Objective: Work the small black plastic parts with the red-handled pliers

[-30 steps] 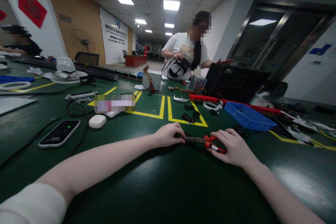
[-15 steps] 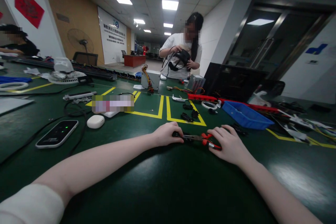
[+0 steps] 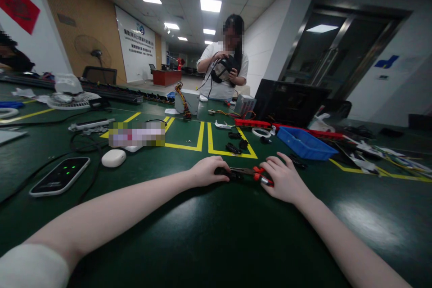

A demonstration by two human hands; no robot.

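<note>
- Left hand point(image 3: 207, 172) lies low on the green table point(image 3: 216, 234) with the arm stretched forward and the fingers curled down over a small black part point(image 3: 223, 172).
- Left fingertips cover that part; cannot tell whether they pinch it or just press it to the table.
- Right hand point(image 3: 285, 179) is closed around the red handles of the pliers point(image 3: 251, 172), thumb side toward the left hand.
- Pliers lie flat, near the table surface, between the two hands; the dark nose points left and meets the black part at the left fingertips.
- Both hands sit just this side of the yellow tape lines point(image 3: 202, 137), about mid-table.
- Loose black connectors point(image 3: 236, 147) lie inside the taped box, just beyond the hands.
- White earbud case point(image 3: 114, 158) sits left of the left forearm; a dark flat device with green lights point(image 3: 60, 175) lies further left, a black cable beside it.
- Blue bin point(image 3: 305, 143) stands beyond and to the right of the right hand, with a white tape ring point(image 3: 259, 132) and a red tray point(image 3: 253, 123) near it.
- Open black case point(image 3: 290, 101) stands behind the bin.
- Grey box with coloured wires point(image 3: 187, 99) sits at the far edge.
- A co-worker stands across the table, both hands on a black headset point(image 3: 224, 69), well apart from the pliers.
- White desk fan point(image 3: 69, 94) sits far left.
</note>
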